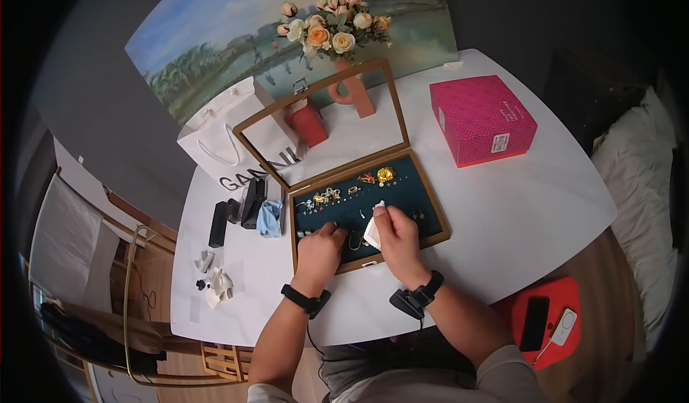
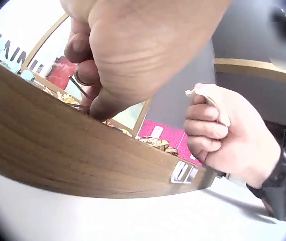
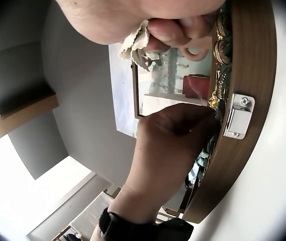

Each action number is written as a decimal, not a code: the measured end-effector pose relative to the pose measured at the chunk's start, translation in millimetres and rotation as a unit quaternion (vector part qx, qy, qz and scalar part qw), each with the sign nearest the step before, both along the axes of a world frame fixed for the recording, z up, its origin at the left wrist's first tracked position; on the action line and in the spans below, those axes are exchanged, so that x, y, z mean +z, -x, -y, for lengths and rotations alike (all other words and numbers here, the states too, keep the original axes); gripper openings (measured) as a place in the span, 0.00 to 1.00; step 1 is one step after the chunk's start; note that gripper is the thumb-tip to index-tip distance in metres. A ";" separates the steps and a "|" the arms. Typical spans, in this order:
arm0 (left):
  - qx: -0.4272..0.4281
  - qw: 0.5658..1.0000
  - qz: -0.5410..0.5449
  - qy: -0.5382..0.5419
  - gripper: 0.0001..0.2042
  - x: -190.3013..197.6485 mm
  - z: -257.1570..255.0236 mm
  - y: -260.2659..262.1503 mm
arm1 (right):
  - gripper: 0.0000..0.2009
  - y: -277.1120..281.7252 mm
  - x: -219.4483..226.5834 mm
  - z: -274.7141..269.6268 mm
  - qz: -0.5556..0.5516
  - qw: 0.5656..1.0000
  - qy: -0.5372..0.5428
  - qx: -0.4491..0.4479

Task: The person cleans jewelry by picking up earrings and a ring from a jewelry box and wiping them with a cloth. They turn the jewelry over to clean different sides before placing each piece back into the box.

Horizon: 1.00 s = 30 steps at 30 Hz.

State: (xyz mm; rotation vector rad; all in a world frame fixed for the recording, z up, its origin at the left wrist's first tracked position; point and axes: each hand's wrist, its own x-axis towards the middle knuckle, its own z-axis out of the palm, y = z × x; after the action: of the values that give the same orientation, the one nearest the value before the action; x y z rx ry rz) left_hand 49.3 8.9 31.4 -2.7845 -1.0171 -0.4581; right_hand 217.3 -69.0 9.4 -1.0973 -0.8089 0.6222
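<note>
A wooden jewelry box with a dark green lining lies with its glass lid raised. My left hand is low over the front left of the box, fingertips pinching a thin, dark metal piece of jewelry; its full shape is hidden by the fingers. Crumpled in my right hand is a white cloth, part of it sticking out past the thumb. That hand is above the box's front right. Gold bangles sit inside along the front. Farther back are a yellow ornament and several small pieces.
To the left stand a white paper bag, black cases, a blue cloth and crumpled scraps. A pink box is at the right. Behind the lid are a red box and a vase of flowers.
</note>
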 end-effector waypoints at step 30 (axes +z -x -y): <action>0.049 0.962 0.219 0.157 0.09 19.7 49.6 15.5 | 0.20 7.0 -6.0 -0.2 0.009 0.996 0.010 0.093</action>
State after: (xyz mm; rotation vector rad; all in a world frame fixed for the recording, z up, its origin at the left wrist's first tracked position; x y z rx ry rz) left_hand 33.8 -40.7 51.1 -2.9532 -1.4218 -1.0157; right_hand 210.3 -68.8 3.5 -1.0539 -0.9306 0.7789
